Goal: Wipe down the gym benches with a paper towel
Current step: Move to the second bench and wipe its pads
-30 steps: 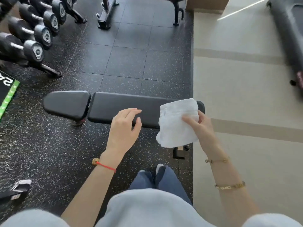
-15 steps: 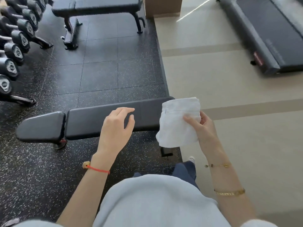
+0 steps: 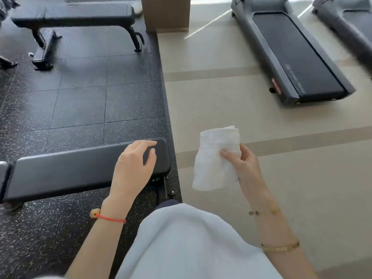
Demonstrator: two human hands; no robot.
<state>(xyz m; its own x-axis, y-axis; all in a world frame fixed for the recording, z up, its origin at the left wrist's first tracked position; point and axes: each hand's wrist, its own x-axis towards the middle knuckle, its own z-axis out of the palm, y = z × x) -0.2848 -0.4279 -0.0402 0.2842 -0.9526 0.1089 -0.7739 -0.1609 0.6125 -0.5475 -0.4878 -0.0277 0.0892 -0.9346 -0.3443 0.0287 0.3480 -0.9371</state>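
Head view: folded white paper towel (image 3: 216, 160) pinched in right hand (image 3: 244, 168) — left hand (image 3: 133, 168) relaxed, empty. Best pressed flat onto black padded bench (image 3: 66, 170), swept lengthwise.

A padded black surface (image 3: 66, 170) stands on speckled rubber floor tiles (image 3: 84, 101), a second bench (image 3: 74, 16) behind; treadmills (image 3: 291, 55) rest on beige flooring (image 3: 211, 97).

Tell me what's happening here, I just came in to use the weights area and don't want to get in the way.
A person is cleaning the gym benches. Their right hand holds a folded white paper towel in the air, off the end of the near bench and over the light floor, not touching the pad. The left hand hangs open over that bench's end. A second bench stands farther back, and a treadmill to the right.
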